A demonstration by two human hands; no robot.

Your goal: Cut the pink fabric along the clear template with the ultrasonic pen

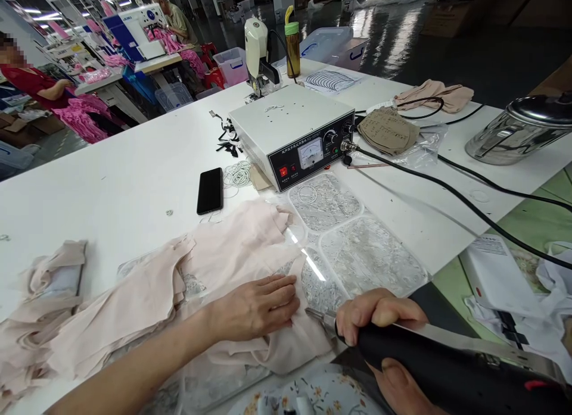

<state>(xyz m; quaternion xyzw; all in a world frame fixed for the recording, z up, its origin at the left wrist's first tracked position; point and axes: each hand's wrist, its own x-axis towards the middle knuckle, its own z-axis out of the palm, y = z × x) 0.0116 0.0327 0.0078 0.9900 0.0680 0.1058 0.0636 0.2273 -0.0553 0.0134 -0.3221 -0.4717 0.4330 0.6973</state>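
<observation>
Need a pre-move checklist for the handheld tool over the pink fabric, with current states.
1. Hold-down: left hand flat on pink fabric, ok.
2. Grip: right hand wrapped round black tool, ok.
3. Clearance: tool tip right beside left fingertips, not ok.
4. Contact of tip with fabric: cannot tell.
5. Plug: cable seated in control box, ok.
6. Power: control box on or off, cannot tell.

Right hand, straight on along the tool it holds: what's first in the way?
Likely the pink fabric, just off the metal tip of the black tool, then the left hand flat on that fabric; depth unclear.
</observation>
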